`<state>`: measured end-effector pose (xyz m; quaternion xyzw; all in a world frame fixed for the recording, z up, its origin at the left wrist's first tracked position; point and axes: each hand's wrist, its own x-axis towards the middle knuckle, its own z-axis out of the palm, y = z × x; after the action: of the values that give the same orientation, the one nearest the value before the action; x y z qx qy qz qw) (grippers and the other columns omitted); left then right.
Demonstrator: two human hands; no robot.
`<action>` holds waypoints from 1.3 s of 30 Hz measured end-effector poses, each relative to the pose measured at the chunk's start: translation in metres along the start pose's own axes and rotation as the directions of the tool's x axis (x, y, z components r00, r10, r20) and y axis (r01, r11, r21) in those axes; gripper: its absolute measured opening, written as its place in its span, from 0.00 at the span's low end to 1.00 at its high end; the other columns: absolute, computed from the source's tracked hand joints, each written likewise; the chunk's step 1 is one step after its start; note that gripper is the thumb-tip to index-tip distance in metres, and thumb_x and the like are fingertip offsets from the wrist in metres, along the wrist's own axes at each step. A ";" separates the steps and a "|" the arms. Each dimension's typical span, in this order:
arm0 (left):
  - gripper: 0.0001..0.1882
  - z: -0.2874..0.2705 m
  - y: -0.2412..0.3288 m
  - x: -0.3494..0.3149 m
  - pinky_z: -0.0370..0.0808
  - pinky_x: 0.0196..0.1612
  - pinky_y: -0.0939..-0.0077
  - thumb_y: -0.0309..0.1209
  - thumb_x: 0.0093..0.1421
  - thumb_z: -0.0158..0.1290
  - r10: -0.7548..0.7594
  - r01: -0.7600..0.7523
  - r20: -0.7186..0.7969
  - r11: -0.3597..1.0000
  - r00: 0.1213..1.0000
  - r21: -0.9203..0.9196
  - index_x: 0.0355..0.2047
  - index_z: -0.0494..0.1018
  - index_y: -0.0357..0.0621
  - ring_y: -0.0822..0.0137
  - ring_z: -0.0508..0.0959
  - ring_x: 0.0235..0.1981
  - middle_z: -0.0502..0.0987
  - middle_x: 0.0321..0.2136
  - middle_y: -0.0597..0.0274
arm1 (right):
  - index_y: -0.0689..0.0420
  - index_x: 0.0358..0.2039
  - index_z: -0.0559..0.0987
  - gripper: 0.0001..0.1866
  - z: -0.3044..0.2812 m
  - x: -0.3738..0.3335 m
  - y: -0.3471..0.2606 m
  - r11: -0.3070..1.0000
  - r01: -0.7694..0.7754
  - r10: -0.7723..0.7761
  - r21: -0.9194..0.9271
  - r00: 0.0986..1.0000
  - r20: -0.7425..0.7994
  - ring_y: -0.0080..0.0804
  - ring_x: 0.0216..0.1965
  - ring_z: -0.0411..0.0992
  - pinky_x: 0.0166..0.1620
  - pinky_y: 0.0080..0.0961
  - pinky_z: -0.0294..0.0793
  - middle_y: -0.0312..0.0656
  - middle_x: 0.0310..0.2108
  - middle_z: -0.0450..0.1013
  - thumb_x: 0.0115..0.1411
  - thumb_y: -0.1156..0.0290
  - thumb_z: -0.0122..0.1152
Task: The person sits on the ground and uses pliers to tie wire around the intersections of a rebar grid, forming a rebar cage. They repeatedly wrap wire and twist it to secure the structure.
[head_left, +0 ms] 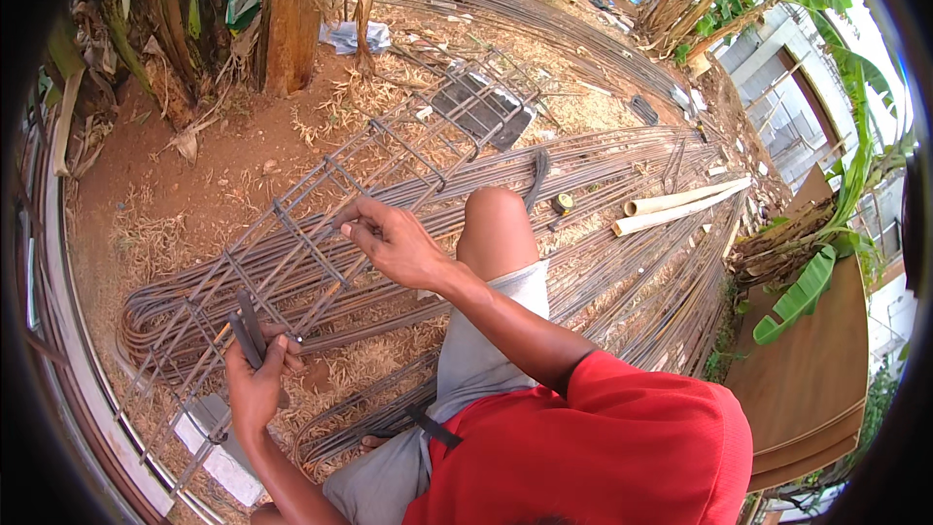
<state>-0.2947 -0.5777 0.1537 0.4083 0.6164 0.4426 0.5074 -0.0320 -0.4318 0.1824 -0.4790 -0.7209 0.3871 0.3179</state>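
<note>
A long rebar cage of bars and square ties runs from the lower left to the upper middle. Over its near part, my left hand is closed round dark pincers, whose two arms stick up past the fingers; their other end is mostly hidden. My right hand hovers at the cage's right side, thumb and fingers pinched together. Whatever it pinches is too small to make out. One concrete block lies below the cage's near end, and a dark-faced block below its far end.
Bundles of long bent rebar spread over the straw-strewn soil. A tape measure and a bunch of tie wire lie beyond my knee. Two pale poles rest to the right, near brown boards. Banana trunks stand far left.
</note>
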 end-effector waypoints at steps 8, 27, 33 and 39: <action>0.07 -0.010 -0.010 0.011 0.79 0.31 0.72 0.19 0.68 0.59 0.012 -0.007 0.102 0.999 0.995 -0.051 0.45 0.76 0.30 0.65 0.85 0.27 0.85 0.33 0.51 | 0.59 0.48 0.83 0.12 -0.011 0.003 -0.022 0.994 0.103 -0.101 -0.024 0.993 0.058 0.39 0.25 0.73 0.33 0.41 0.71 0.49 0.24 0.76 0.72 0.65 0.62; 0.28 -0.077 -0.035 0.041 0.79 0.49 0.67 0.37 0.75 0.57 0.142 -0.444 -0.570 0.783 0.809 -0.436 0.72 0.67 0.44 0.61 0.84 0.54 0.82 0.57 0.52 | 0.59 0.43 0.86 0.13 -0.107 0.003 0.007 0.988 -0.118 0.126 0.098 0.988 -0.088 0.17 0.37 0.69 0.42 0.23 0.69 0.30 0.32 0.74 0.72 0.60 0.68; 0.18 -0.051 -0.024 0.040 0.69 0.28 0.75 0.40 0.72 0.63 0.056 -0.138 -0.278 0.948 0.959 -0.288 0.53 0.80 0.41 0.71 0.82 0.30 0.87 0.43 0.57 | 0.58 0.43 0.86 0.14 -0.105 -0.006 -0.021 0.944 -0.135 0.115 0.300 0.990 0.082 0.13 0.33 0.63 0.36 0.19 0.61 0.24 0.30 0.70 0.73 0.59 0.68; 0.21 -0.006 -0.010 0.031 0.73 0.30 0.77 0.42 0.72 0.61 0.044 -0.013 0.146 0.979 0.988 -0.204 0.52 0.80 0.35 0.65 0.86 0.35 0.88 0.43 0.50 | 0.60 0.44 0.85 0.14 -0.080 0.000 -0.028 0.917 -0.087 0.048 0.389 0.993 0.109 0.15 0.38 0.67 0.41 0.20 0.66 0.26 0.35 0.75 0.73 0.60 0.68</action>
<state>-0.3058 -0.5517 0.1369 0.3955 0.5225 0.4783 0.5847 0.0223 -0.4186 0.2464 -0.4105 -0.6263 0.5575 0.3584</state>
